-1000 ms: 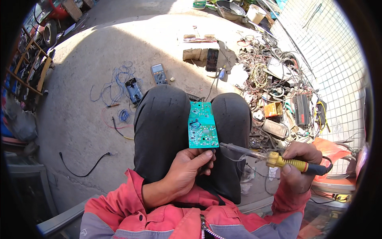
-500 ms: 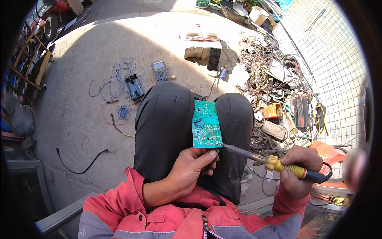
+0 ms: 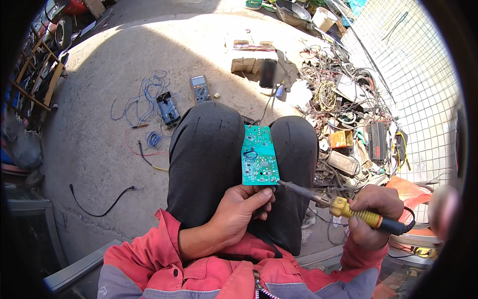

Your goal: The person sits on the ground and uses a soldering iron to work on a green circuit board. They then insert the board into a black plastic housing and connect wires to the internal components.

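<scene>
L hand (image 3: pixel 241 207) pinches circuit board (image 3: pixel 260 160); R hand (image 3: pixel 371 212) grips soldering iron (image 3: pixel 339 205) by board's corner. Prob. soldering; next needs steady aim.

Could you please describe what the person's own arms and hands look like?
Both the left hand and the right hand are bare, with no gloves in view. The left sleeve and right sleeve are red with grey panels; the left one ends short of the wrist, baring part of the forearm, and has a small pale mark on its grey part.
</scene>
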